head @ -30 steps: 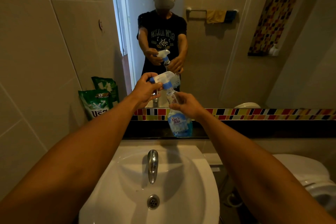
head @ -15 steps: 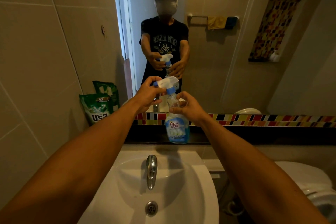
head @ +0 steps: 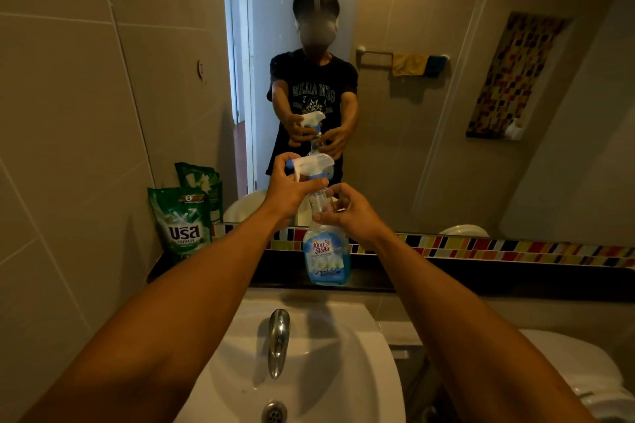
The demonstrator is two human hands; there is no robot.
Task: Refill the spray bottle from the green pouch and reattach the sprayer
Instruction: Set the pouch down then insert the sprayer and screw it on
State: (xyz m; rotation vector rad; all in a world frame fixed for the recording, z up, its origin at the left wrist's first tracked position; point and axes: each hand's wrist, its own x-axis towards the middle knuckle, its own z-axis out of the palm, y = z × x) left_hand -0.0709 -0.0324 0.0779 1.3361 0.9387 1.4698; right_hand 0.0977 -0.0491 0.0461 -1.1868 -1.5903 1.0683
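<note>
Bathroom ledge (head: 481,280) bears the spray bottle (head: 325,252); I'd brace its neck in my right hand (head: 350,215) while my left hand (head: 292,191), closed around the sprayer (head: 314,165), unscrews.

The bottle (head: 325,251), gripped at its neck by the right hand (head: 354,216), looks like clear glossy plastic with a smooth printed label. The sprayer (head: 314,165) under the left hand (head: 292,191) is smooth white plastic with a blue collar. Left of the left hand, the pouch (head: 180,223) is shiny, creased green film. Below the hands, the tap (head: 277,342) is polished metal and the sink (head: 343,371) glossy white ceramic. Behind them the mirror (head: 446,113) is smooth glass, edged by glazed coloured tiles (head: 498,247) above a dark glossy ledge (head: 481,280). The wall (head: 68,113) left of the left hand is large satin-finish tile.
</note>
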